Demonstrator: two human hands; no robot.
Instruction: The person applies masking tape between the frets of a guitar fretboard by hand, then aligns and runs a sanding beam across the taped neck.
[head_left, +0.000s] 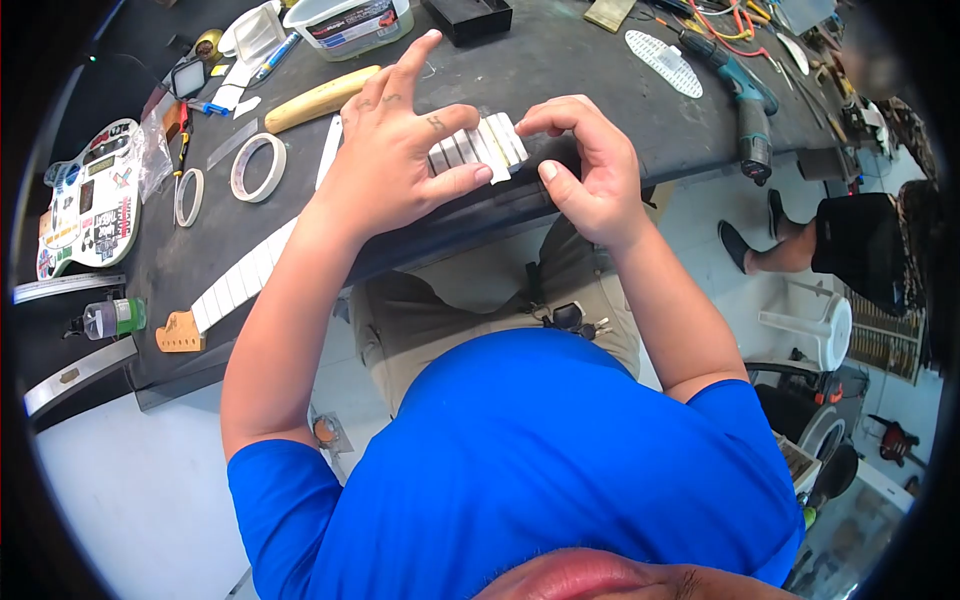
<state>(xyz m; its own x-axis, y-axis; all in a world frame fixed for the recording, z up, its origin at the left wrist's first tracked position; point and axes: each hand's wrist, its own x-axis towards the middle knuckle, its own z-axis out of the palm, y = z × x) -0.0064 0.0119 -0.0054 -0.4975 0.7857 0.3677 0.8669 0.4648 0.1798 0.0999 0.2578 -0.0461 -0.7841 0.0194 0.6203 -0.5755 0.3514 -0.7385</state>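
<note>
1. A guitar neck [240, 285], striped with white covering, lies along the near edge of a dark table [330, 85]; its wooden headstock is at the left, and its middle passes out of sight behind the left forearm.
2. The left hand [400, 150] is spread over the white-striped far end, thumb and index finger apart on either side, another finger raised.
3. The right hand [590, 170] is half curled at that end, thumb and index finger parted, the index fingertip close to the strips; whether it touches them is unclear.
4. Left of the left hand are a yellowish wooden rod [315, 100] and two tape rolls [258, 168].
5. A teal-and-black power drill [748, 105] lies well to the right.
</note>
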